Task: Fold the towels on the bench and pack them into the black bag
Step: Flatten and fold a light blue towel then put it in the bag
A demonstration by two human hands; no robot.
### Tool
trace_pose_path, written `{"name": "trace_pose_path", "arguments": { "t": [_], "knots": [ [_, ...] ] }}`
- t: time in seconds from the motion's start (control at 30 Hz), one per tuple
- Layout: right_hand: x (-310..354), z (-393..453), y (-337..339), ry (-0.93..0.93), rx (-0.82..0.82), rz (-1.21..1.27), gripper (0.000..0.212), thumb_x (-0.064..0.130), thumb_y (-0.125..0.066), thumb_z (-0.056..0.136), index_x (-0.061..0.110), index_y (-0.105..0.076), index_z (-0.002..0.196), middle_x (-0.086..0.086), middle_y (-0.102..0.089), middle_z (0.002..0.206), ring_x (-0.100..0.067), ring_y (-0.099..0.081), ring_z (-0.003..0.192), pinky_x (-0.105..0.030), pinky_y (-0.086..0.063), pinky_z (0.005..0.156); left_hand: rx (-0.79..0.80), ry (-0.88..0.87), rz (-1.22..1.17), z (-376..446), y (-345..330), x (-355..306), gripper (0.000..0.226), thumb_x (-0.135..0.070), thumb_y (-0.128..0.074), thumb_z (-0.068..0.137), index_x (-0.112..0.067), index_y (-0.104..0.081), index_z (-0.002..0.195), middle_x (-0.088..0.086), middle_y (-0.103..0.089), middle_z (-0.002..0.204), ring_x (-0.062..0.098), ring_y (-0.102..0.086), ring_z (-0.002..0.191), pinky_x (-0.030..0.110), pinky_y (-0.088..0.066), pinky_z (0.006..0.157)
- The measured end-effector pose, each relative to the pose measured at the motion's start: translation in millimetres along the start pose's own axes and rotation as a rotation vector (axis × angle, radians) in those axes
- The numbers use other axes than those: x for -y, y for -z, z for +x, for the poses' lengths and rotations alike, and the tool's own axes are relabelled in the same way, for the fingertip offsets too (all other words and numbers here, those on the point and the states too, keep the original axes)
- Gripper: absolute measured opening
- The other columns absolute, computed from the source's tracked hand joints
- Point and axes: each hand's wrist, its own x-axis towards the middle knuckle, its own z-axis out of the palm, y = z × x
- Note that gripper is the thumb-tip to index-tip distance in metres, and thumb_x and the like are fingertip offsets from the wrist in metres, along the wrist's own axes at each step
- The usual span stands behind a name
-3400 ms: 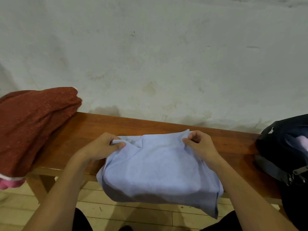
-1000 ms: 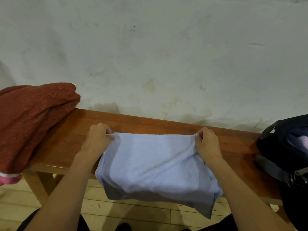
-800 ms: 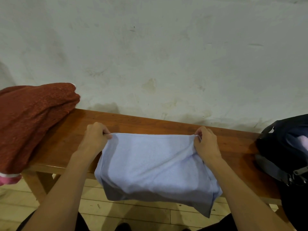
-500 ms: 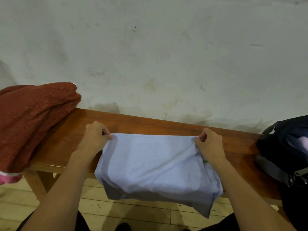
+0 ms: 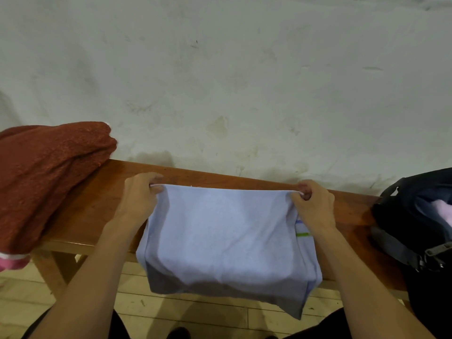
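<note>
A light blue towel [image 5: 225, 236] lies across the wooden bench [image 5: 97, 206], its near part hanging over the front edge. My left hand [image 5: 140, 196] pinches its far left corner, and my right hand [image 5: 314, 206] pinches its far right corner, holding the far edge taut between them. A green and blue stripe shows on the towel just below my right wrist. The black bag [image 5: 415, 221] stands open on the bench at the right, with something pale pink inside. A rust-red towel [image 5: 46, 177] is heaped on the bench's left end.
A stained white wall [image 5: 232, 81] rises right behind the bench. A pink cloth [image 5: 9, 261] peeks out below the red heap. Pale wooden floor boards [image 5: 195, 311] show under the bench, between my legs.
Both hands have spread apart along the far edge, pulling it straight and taut. My right hand has moved to the right, uncovering the striped part of the towel.
</note>
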Motion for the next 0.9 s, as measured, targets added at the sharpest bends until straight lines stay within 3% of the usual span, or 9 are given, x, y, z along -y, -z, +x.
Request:
{"name": "trace_pose_path", "arguments": {
  "t": [0.13, 0.3, 0.4, 0.47, 0.53, 0.63, 0.73, 0.83, 0.9],
  "knots": [
    [7, 4, 10, 0.114, 0.061, -0.082, 0.02, 0.003, -0.062, 0.089, 0.008, -0.069, 0.071, 0.002, -0.06, 0.062, -0.008, -0.055, 0.058, -0.009, -0.038, 0.05, 0.031, -0.043, 0.08, 2, 2, 4, 0.014, -0.004, -0.061, 0.093, -0.003, -0.074, 0.098, 0.016, -0.07, 0.097, 0.019, -0.057, 0.081, 0.028, -0.046, 0.072],
    [25, 15, 25, 0.162, 0.021, -0.109, 0.017, 0.002, -0.058, 0.092, 0.006, -0.075, 0.09, -0.001, -0.064, 0.079, -0.006, -0.053, 0.065, -0.005, -0.037, 0.056, -0.05, -0.008, 0.004, 9, 19, -15, 0.014, -0.001, -0.058, 0.093, -0.002, -0.07, 0.087, 0.007, -0.063, 0.082, 0.021, -0.056, 0.073, 0.03, -0.043, 0.069],
    [40, 32, 38, 0.159, 0.011, -0.022, 0.018, 0.002, -0.058, 0.091, 0.008, -0.074, 0.087, -0.005, -0.068, 0.075, -0.013, -0.062, 0.064, -0.016, -0.046, 0.058, -0.017, 0.054, -0.141, 24, 40, -31, 0.014, -0.004, -0.058, 0.093, -0.002, -0.066, 0.081, 0.013, -0.067, 0.066, 0.026, -0.063, 0.055, 0.032, -0.053, 0.059],
    [56, 48, 51, 0.196, -0.041, 0.02, 0.018, 0.0, -0.059, 0.086, 0.007, -0.075, 0.084, -0.005, -0.068, 0.071, -0.021, -0.065, 0.068, -0.029, -0.052, 0.068, -0.036, 0.05, -0.283, 35, 58, -49, 0.016, -0.004, -0.057, 0.095, -0.001, -0.064, 0.081, 0.018, -0.066, 0.06, 0.018, -0.063, 0.044, 0.028, -0.055, 0.051],
    [79, 62, 69, 0.22, -0.134, 0.094, 0.017, 0.001, -0.06, 0.083, 0.007, -0.076, 0.086, -0.006, -0.07, 0.074, -0.021, -0.065, 0.073, -0.027, -0.049, 0.072, -0.145, -0.012, -0.343, 45, 84, -73, 0.015, -0.004, -0.058, 0.094, -0.002, -0.065, 0.08, 0.018, -0.066, 0.061, 0.012, -0.06, 0.04, 0.02, -0.052, 0.046],
    [114, 80, 95, 0.26, -0.206, 0.182, 0.021, 0.0, -0.06, 0.08, 0.009, -0.077, 0.088, -0.002, -0.069, 0.074, -0.011, -0.064, 0.069, -0.014, -0.047, 0.067, -0.286, -0.098, -0.41, 57, 122, -103, 0.011, -0.004, -0.058, 0.093, -0.002, -0.066, 0.085, 0.015, -0.067, 0.064, 0.013, -0.064, 0.046, 0.018, -0.054, 0.052],
    [139, 89, 117, 0.246, -0.255, 0.289, 0.022, -0.001, -0.061, 0.079, 0.012, -0.076, 0.087, -0.003, -0.07, 0.074, 0.005, -0.063, 0.064, -0.005, -0.045, 0.065, -0.282, -0.149, -0.513, 64, 149, -119, 0.008, -0.003, -0.06, 0.092, -0.002, -0.067, 0.088, 0.008, -0.068, 0.075, 0.016, -0.072, 0.06, 0.027, -0.058, 0.067],
    [152, 91, 130, 0.209, -0.329, 0.383, 0.021, 0.0, -0.063, 0.081, 0.018, -0.072, 0.086, -0.004, -0.073, 0.083, 0.003, -0.064, 0.07, -0.007, -0.047, 0.067, -0.328, -0.269, -0.562, 63, 162, -129, 0.007, 0.0, -0.06, 0.092, -0.002, -0.065, 0.088, 0.002, -0.065, 0.08, 0.01, -0.071, 0.07, 0.023, -0.058, 0.074],
    [155, 88, 136, 0.185, -0.279, 0.39, 0.02, 0.0, -0.064, 0.08, 0.017, -0.072, 0.085, -0.004, -0.074, 0.084, -0.006, -0.068, 0.076, -0.017, -0.055, 0.075, -0.319, -0.246, -0.563, 58, 169, -132, 0.007, -0.002, -0.06, 0.092, -0.003, -0.065, 0.088, 0.005, -0.067, 0.082, 0.015, -0.071, 0.074, 0.023, -0.056, 0.072]
  ]
}}
